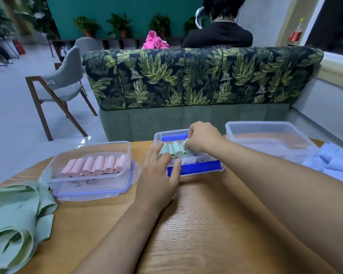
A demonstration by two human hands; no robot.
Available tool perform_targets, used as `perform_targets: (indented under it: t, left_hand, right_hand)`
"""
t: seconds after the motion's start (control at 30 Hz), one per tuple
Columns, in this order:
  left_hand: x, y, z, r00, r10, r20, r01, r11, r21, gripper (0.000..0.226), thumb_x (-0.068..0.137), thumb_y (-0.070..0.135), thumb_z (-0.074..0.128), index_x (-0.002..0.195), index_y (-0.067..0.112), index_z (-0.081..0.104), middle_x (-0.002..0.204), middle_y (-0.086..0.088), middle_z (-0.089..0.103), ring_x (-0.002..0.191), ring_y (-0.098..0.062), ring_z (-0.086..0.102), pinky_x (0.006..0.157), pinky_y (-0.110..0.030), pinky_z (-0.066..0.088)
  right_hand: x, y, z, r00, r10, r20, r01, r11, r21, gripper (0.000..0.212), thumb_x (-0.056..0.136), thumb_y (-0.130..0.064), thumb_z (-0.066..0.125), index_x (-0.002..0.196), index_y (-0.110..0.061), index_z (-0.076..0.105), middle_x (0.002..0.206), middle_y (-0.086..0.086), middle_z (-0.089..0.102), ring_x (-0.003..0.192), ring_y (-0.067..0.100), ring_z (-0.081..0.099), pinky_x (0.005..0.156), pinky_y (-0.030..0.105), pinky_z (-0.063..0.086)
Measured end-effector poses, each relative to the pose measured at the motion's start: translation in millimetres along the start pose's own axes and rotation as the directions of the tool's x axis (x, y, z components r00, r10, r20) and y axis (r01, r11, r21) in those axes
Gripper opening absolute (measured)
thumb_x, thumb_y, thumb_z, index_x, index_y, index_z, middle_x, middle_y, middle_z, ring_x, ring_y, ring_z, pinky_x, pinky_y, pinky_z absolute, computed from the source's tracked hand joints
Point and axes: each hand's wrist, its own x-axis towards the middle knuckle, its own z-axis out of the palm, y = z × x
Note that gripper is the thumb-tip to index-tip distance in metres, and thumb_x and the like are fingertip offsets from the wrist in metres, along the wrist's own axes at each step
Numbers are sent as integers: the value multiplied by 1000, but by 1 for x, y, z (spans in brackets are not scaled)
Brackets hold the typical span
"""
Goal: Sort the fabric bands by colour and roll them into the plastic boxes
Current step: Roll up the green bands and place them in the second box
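Note:
Three clear plastic boxes stand on the wooden table. The left box (125,155) holds a row of several rolled pink bands (95,166). The middle box (222,170), with blue clips, holds a few rolled green bands (176,150). My right hand (203,138) reaches into this box and pinches a green roll at the right end of the row. My left hand (159,173) rests on the box's near left rim, fingers straight. The right box (269,125) has no rolls in it. Loose green bands (18,218) lie at the left edge, loose light blue bands (335,161) at the right.
A sofa with a palm-leaf back (202,80) stands just behind the table. A grey chair (65,82) is at the far left. A person in black (218,34) sits beyond the sofa, facing away. The table's round edge (28,169) curves at left.

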Motion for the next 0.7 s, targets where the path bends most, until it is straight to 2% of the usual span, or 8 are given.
perform_targets:
  t: [0.1,0.17,0.3,0.4,0.47,0.53,0.6,0.7]
  left_hand:
    - [1,-1,0,1000,5,-6,-5,1000,7,32,100,48,52,93,19,64,160,0,46,149,-26,40,116,-48,39]
    - [1,-1,0,1000,4,-4,-4,1000,5,34,100,49,50,94,18,64,161,0,46,149,-26,40,116,-48,40]
    - [1,-1,0,1000,9,0,-9,1000,-3,37,100,51,49,97,18,65,161,0,45,151,-25,39,116,-47,40]
    - [1,-1,0,1000,6,6,-6,1000,-3,33,101,48,51,97,18,65,162,0,45,152,-24,38,117,-46,39]
    - [1,0,0,1000,1,9,-1,1000,-4,32,101,47,52,96,19,64,162,1,45,152,-23,37,117,-46,39]
    - [0,0,-1,1000,0,13,0,1000,-1,30,102,46,53,96,19,64,162,1,44,152,-23,37,117,-45,38]
    - [0,0,-2,1000,-3,21,3,1000,1,26,105,43,56,96,20,64,163,2,43,153,-22,36,117,-45,38]
    - [-1,-1,-2,1000,-7,29,7,1000,-3,23,105,42,57,97,21,63,165,3,41,154,-23,33,119,-46,36]
  right_hand:
    - [3,0,2,999,29,31,-31,997,76,18,73,-23,76,87,-13,72,74,1,77,79,24,77,79,41,64]
    - [5,3,2,994,56,91,-68,988,136,15,80,-22,76,84,-10,68,68,4,77,73,23,79,82,39,64]
    - [4,7,-2,982,97,164,-131,969,211,19,88,-26,79,88,-11,67,77,11,80,70,23,80,84,35,62]
    - [4,6,-4,991,71,112,-81,993,86,26,83,-35,81,88,-12,70,74,4,77,69,22,76,70,34,61]
    - [1,5,-6,998,38,50,-37,999,-11,28,81,-39,79,79,-15,66,68,0,70,68,22,66,56,29,46]
    - [-2,7,-6,1000,27,13,-26,998,-51,29,79,-38,76,70,-16,60,61,-1,64,62,22,59,52,28,38]
    - [-5,9,-5,1000,21,-9,-21,997,-71,25,77,-34,73,69,-14,62,60,0,65,60,23,60,51,28,41]
    - [-5,12,-7,999,-20,-29,18,998,-52,13,78,-29,71,74,-16,73,70,2,72,73,26,70,61,31,55]
